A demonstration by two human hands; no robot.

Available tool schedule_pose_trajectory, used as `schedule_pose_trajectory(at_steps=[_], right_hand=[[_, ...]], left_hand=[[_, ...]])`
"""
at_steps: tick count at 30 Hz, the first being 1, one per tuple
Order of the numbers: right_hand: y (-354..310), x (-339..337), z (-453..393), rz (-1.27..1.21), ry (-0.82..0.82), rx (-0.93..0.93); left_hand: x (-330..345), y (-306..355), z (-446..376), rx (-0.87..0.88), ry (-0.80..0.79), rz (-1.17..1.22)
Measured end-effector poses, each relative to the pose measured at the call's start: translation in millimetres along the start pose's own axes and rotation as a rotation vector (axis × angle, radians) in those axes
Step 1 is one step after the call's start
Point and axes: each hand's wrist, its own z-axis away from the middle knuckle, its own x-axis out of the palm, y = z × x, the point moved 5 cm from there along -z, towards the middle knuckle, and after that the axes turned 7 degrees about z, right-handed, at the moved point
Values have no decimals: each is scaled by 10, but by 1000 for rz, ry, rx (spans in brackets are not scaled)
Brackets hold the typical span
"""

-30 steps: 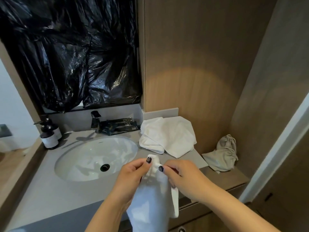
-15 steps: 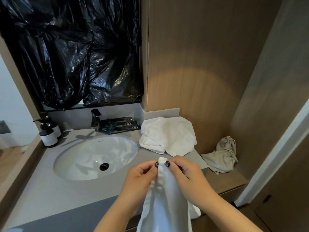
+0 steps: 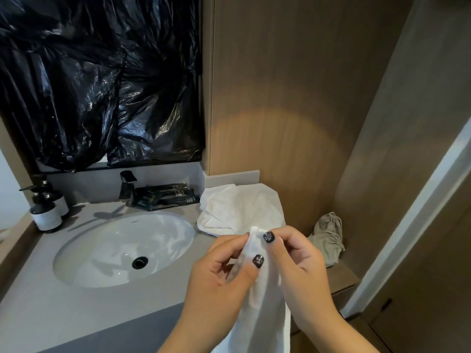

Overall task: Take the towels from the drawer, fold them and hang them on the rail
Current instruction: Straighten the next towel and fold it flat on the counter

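A white towel (image 3: pixel 262 296) hangs down in front of me, over the front edge of the vanity. My left hand (image 3: pixel 219 273) and my right hand (image 3: pixel 298 263) both pinch its top edge, thumbs and fingertips close together. The towel's lower part runs out of the frame at the bottom. A second white towel (image 3: pixel 242 207) lies crumpled on the counter behind my hands, against the wood wall. No drawer front or rail shows clearly.
A grey counter (image 3: pixel 51 309) holds an oval white sink (image 3: pixel 107 248), a black tap (image 3: pixel 127 184), dark sachets (image 3: pixel 165 197) and two pump bottles (image 3: pixel 47 212). Black plastic (image 3: pixel 96 85) covers the mirror. A beige drawstring bag (image 3: pixel 327 238) lies on a lower wooden shelf at the right.
My hands have shifted slightly right and regripped the towel's top edge; the left thumb now sits lower on the cloth than the right. The view has tilted a little.
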Motion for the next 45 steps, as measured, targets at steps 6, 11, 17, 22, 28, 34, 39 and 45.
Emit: schedule_pose_trajectory(at_steps=[6,11,17,22,28,34,39,45], right_hand=[[-32,8,-145,53,-31,-1],[71,55,-150,-3,-34,34],[114,39,-205,9,-46,74],[158,65,-308,60,-157,153],[128,266,-335,175,-356,140],[56,526,-388,358,-320,-104],[-79,820,-402,373,-315,-281],[-196,1045,-414,364,-324,-351]], left_hand=[[-12,39,-116,32,4,-88],[23,16,-86,48,-5,-141],[56,21,-44,15,-26,-205],[-41,-21,-4,-44,-88,-195],[-250,-84,75,16,8,-78],[-607,-75,93,41,189,64],[-878,7,119,55,222,-7],[-1031,21,171,-76,68,-126]])
